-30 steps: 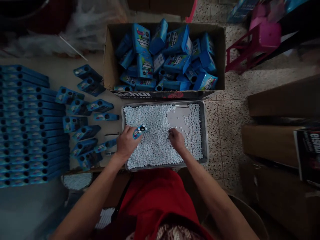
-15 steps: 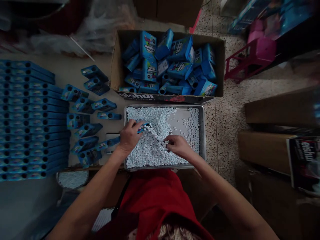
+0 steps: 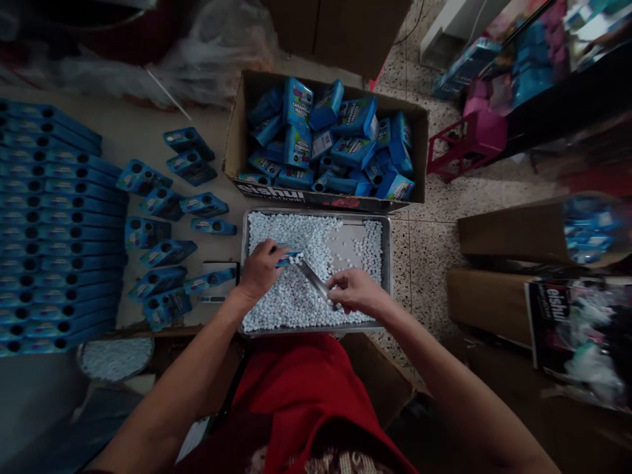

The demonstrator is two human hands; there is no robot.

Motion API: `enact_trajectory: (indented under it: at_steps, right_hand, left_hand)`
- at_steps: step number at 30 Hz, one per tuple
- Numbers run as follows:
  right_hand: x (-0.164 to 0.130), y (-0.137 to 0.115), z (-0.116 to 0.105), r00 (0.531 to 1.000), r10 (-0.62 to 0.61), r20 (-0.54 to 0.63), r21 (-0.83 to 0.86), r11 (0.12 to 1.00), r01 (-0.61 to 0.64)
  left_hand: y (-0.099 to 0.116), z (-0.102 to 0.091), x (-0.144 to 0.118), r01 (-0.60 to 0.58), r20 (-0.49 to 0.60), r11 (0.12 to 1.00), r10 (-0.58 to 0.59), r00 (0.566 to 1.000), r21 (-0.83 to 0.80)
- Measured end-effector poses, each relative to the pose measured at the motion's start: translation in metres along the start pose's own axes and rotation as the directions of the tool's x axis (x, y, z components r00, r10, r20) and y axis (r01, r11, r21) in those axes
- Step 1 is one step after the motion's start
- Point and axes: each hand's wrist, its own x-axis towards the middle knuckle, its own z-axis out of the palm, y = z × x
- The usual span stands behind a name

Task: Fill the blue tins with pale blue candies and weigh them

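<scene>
A metal tray (image 3: 388,276) filled with small white pellets (image 3: 291,299) lies in front of me. My left hand (image 3: 260,270) grips a small blue box (image 3: 288,258) over the pellets, its open end pointing right. My right hand (image 3: 353,291) holds a narrow metal scoop (image 3: 315,282) slanted up toward the box's mouth, with pellets at its upper tip. Both hands hover just above the tray.
A cardboard carton (image 3: 237,131) heaped with blue boxes stands behind the tray. Rows of blue boxes (image 3: 54,224) with round holes cover the surface at left, several loose ones (image 3: 168,253) nearer. A bowl of pellets (image 3: 116,359) sits lower left. Brown cartons (image 3: 494,230) and a pink stool (image 3: 474,135) stand right.
My right hand drew back from the pellets and raised the scoop toward the box; the pellets that lay along the scoop are now only at its tip. The view shifted right.
</scene>
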Motion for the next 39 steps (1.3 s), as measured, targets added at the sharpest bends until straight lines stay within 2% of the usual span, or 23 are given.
enact_trajectory:
  at_steps: [3, 5, 7, 9, 11, 13, 16, 18, 21, 24, 28, 32, 35, 39]
  right_hand:
    - [-0.011, 0.028, -0.001, 0.999, -0.041, -0.019, -0.019, 0.999, 0.041]
    - [-0.014, 0.06, -0.001, 0.986, -0.054, -0.157, -0.189, 0.982, 0.024]
    - [-0.012, 0.098, 0.0, 0.927, -0.037, -0.374, -0.416, 0.9, -0.132]
    - [-0.003, 0.133, 0.008, 0.848, -0.008, -0.531, -0.542, 0.772, -0.332]
    - [0.012, 0.157, 0.023, 0.811, 0.011, -0.584, -0.58, 0.694, -0.427]
    - [0.034, 0.165, 0.046, 0.817, -0.005, -0.576, -0.599, 0.682, -0.419]
    - [0.071, 0.151, 0.082, 0.828, -0.044, -0.559, -0.58, 0.734, -0.353]
    - [0.097, 0.136, 0.096, 0.817, -0.047, -0.575, -0.498, 0.812, -0.304]
    - [0.128, 0.12, 0.097, 0.801, -0.025, -0.598, -0.2, 0.972, -0.119]
    - [0.14, 0.119, 0.081, 0.838, -0.052, -0.543, 0.015, 0.997, 0.072]
    - [0.118, 0.121, 0.065, 0.878, -0.143, -0.456, 0.117, 0.969, 0.218]
    - [0.079, 0.108, 0.055, 0.91, -0.227, -0.346, 0.172, 0.938, 0.3]
    - [0.059, 0.089, 0.045, 0.931, -0.269, -0.247, 0.132, 0.942, 0.307]
    - [0.049, 0.06, 0.032, 0.962, -0.232, -0.144, 0.092, 0.965, 0.246]
  left_hand:
    - [-0.006, -0.002, 0.002, 0.012, -0.011, 0.997, -0.013, 1.0, -0.082]
    - [-0.012, -0.003, 0.002, 0.091, -0.077, 0.985, -0.103, 0.992, -0.147]
    - [-0.018, -0.003, 0.0, 0.138, -0.137, 0.969, -0.169, 0.976, -0.206]
    - [-0.02, 0.0, -0.004, 0.15, -0.186, 0.955, -0.201, 0.962, -0.256]
    - [-0.017, 0.007, -0.01, 0.188, -0.243, 0.939, -0.261, 0.934, -0.287]
    - [-0.009, 0.019, -0.016, 0.236, -0.283, 0.924, -0.323, 0.903, -0.301]
    - [0.006, 0.042, -0.021, 0.261, -0.314, 0.903, -0.372, 0.874, -0.341]
    - [0.013, 0.054, -0.021, 0.277, -0.341, 0.884, -0.41, 0.846, -0.377]
    - [0.014, 0.056, -0.019, 0.293, -0.345, 0.881, -0.423, 0.838, -0.37]
    - [0.002, 0.043, -0.016, 0.278, -0.335, 0.907, -0.38, 0.862, -0.316]
    - [-0.017, 0.023, -0.014, 0.303, -0.319, 0.925, -0.365, 0.874, -0.229]
    - [-0.024, 0.019, -0.011, 0.311, -0.301, 0.92, -0.375, 0.877, -0.24]
    - [-0.021, 0.021, -0.01, 0.294, -0.293, 0.932, -0.347, 0.891, -0.211]
    - [-0.017, 0.022, -0.012, 0.255, -0.279, 0.957, -0.285, 0.917, -0.14]
